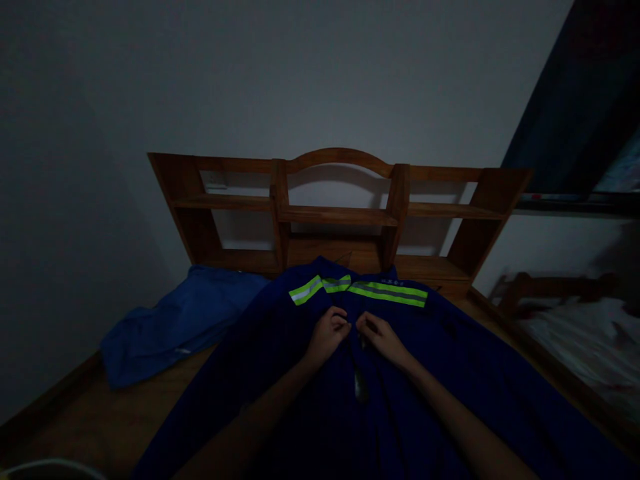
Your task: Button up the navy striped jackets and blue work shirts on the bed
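"Where's the dark-blue cloth jacket with yellow-green and grey stripes [420, 360]?"

"Spread below the brown wooden shelf unit [340, 215], just right of a crumpled lighter-blue cloth [185, 317]."

"Which way does it point?"

"Collar away from the person, toward the shelves. Its long axis runs from there back to the person; the stripes cross the chest, and the sides slope outward."

"And the hands?"

"Left hand [329, 333] and right hand [381, 338] each pinch its front opening, fingertips close together; finer detail is too dark."
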Tool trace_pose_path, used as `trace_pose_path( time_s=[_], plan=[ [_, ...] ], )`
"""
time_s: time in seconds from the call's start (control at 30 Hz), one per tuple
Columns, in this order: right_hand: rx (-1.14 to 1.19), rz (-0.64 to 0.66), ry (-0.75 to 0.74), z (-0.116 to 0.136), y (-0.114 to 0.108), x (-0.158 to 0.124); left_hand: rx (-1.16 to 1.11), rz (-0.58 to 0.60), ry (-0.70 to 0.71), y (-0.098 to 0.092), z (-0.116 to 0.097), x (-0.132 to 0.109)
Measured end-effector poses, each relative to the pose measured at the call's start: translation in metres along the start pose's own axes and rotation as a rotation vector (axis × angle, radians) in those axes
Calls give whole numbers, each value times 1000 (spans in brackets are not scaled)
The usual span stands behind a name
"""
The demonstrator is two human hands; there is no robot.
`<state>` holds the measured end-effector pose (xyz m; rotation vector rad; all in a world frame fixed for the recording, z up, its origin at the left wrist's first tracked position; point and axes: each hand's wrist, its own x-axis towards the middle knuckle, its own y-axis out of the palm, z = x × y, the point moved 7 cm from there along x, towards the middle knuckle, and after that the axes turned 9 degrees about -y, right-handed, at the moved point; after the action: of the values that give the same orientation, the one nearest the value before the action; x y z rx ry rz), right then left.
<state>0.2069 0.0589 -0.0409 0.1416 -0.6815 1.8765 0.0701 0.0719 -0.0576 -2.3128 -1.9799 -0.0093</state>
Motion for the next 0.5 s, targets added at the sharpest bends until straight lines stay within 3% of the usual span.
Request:
trace_pose_path(
  time_s=[0.5],
  plan=[
    [281,44,92,-14,0,6,-36,-7,-30,-5,1,1]
  ],
)
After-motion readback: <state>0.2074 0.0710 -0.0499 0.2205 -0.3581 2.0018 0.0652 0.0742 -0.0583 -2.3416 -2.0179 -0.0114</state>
